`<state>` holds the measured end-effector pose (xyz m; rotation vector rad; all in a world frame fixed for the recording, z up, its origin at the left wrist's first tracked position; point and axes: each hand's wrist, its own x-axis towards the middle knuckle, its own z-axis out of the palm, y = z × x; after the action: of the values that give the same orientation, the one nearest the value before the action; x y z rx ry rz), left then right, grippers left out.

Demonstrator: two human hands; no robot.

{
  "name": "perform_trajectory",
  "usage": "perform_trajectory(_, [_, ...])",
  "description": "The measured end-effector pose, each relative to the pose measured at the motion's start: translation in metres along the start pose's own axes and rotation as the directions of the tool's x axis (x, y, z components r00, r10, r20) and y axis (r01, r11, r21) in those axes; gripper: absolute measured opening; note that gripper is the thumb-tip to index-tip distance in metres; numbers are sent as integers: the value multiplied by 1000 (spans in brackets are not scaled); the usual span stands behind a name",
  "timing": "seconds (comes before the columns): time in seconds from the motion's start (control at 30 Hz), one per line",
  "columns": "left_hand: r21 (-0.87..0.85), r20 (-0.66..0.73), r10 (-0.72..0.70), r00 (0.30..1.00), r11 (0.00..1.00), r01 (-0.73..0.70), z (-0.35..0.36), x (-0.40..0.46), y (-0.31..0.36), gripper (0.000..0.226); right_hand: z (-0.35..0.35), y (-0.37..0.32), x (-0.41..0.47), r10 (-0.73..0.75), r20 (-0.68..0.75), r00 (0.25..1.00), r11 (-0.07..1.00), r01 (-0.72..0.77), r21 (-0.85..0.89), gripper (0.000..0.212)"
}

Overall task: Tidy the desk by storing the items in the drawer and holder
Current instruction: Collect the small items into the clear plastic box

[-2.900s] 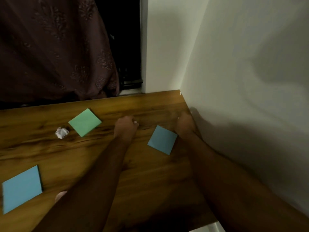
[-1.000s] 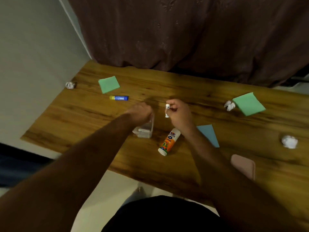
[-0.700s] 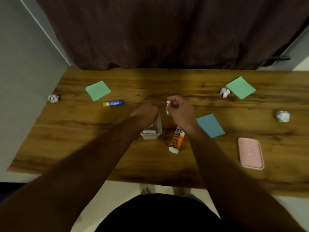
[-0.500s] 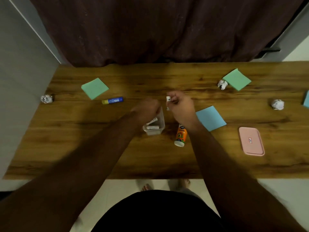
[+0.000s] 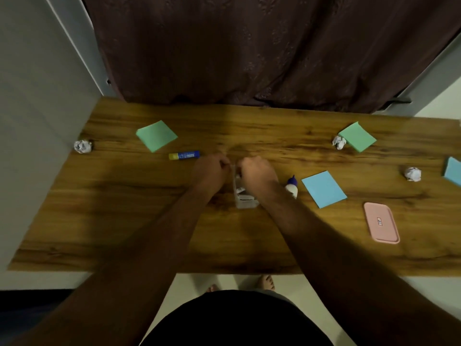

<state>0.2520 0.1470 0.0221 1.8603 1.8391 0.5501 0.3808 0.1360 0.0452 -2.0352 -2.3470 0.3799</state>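
Since half a second ago the right hand (image 5: 258,174) has dropped from beside to over the small clear plastic holder (image 5: 245,196) mid-desk, fingers curled, contents unclear, likely depositing; left hand (image 5: 210,171) curled at its rim; left over: two green notes, two blue notes, three paper balls, one blue-yellow glue stick (image 5: 184,155), one glue bottle (image 5: 291,187), one pink tray (image 5: 381,223).

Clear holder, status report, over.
Both hands at clear holder: left hand on its rim, right hand over opening. Small items inside. Glue bottle beside.
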Motion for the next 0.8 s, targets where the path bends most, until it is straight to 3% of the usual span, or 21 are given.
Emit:
perform_trajectory(0.17, [-3,52,-6,999,1000,6,4,-5,-6,17,5,-5,-3,-14,35,999,998,16,-53,28])
perform_trajectory(0.33, [-34,51,-15,999,999,17,4,-9,-10,18,2,5,1,21,-5,1000,1000,-21,10,32])
perform_trajectory(0.4, [-109,-33,-29,999,994,25,-1,-6,2,17,-3,18,3,69,-59,996,995,-64,82,30])
perform_trajectory(0.5, [-190,-106,52,993,979,-72,-8,1,35,13,-16,44,-3,148,-211,966,978,-111,179,26])
perform_trajectory(0.63, [-302,-70,146,987,940,-161,5,5,89,14,-27,92,-27,308,-313,899,931,-216,295,22])
perform_trajectory(0.8, [-277,74,255,964,934,-226,49,-10,149,17,-30,159,-70,477,-264,838,859,-382,341,17])
